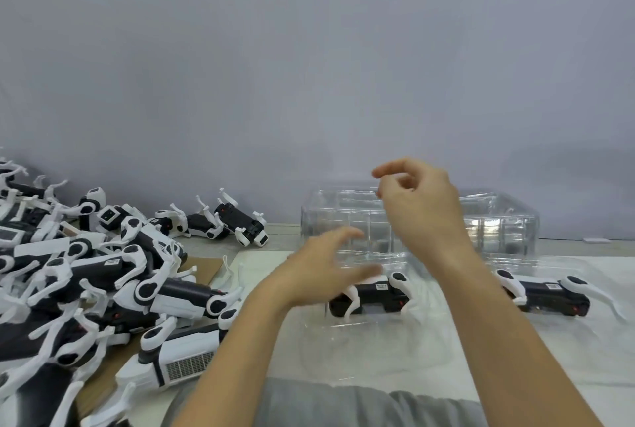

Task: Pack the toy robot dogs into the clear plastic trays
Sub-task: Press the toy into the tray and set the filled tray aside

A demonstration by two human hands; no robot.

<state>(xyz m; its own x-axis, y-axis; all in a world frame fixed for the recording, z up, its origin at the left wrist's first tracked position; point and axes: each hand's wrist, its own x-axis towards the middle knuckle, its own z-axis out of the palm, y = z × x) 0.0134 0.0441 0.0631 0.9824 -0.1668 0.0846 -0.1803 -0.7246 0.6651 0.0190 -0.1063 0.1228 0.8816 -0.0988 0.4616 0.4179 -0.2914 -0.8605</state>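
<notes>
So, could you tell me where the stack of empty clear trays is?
The stack of clear trays stands at the table's back, right of centre, against the wall, behind the raised right hand.

Both hands hover empty over a dog (372, 294) lying in a clear tray (343, 334): left hand (323, 272) spread, right hand (421, 206) raised, fingers loosely curled. A dog pile (89, 282) lies left.
</notes>
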